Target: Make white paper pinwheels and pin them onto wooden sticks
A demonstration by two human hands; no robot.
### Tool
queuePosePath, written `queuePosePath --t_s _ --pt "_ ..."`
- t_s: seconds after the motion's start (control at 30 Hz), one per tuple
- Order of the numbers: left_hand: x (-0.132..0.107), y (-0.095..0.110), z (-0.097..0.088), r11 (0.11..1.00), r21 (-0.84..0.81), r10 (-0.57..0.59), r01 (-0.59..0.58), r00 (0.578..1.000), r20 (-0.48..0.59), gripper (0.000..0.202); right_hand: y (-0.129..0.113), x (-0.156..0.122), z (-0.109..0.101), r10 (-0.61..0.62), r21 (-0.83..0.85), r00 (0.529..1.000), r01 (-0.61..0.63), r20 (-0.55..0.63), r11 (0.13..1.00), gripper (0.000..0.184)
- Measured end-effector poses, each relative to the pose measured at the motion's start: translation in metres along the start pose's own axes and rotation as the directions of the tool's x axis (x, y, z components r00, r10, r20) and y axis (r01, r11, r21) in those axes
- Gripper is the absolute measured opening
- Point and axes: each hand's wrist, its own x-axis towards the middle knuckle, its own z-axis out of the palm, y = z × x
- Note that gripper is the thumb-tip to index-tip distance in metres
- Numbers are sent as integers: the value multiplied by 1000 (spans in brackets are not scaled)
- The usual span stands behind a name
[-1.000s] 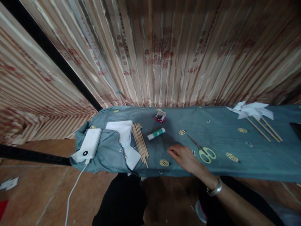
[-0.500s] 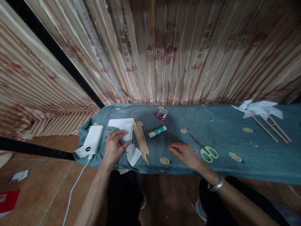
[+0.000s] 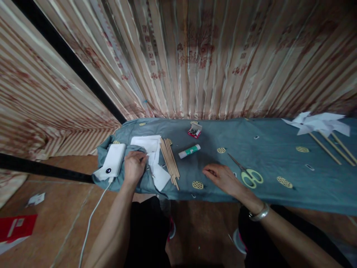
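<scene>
My left hand (image 3: 134, 166) is closed in a pinch at the edge of a white paper piece (image 3: 152, 158), beside the stack of white paper (image 3: 143, 140). A folded paper piece (image 3: 161, 178) lies just right of that hand. Next to the papers is a bundle of wooden sticks (image 3: 170, 160). My right hand (image 3: 223, 179) rests on the cloth with its fingers curled together, and nothing shows in them. Close to its right are scissors with light green handles (image 3: 249, 176). A green and white glue stick (image 3: 189, 151) lies between the two hands.
A small open red box of metal pieces (image 3: 194, 130) sits behind the glue stick. Paper pinwheels on sticks (image 3: 320, 124) lie at the far right. A white power bank (image 3: 115, 160) with a cable is at the left end of the cloth-covered table (image 3: 267, 149).
My left hand has closed from spread fingers into a pinch at the paper's edge. My right hand stays in place on the cloth. The view has shifted slightly.
</scene>
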Motion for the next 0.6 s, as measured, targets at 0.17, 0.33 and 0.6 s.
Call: queuePosePath --t_s 0.17,0.33,0.6 --pt "3 0 1 993 -73 -94 93 996 -5 22 1 1 1 9 -12 1000 -9 3 1000 26" --pt "4 -1 -1 987 -130 -80 90 994 80 30 2 0 2 0 -2 1000 0 13 1000 26" --pt "3 6 -10 973 -210 -109 91 991 -76 25 3 1 3 -3 -9 1000 3 1 1000 25"
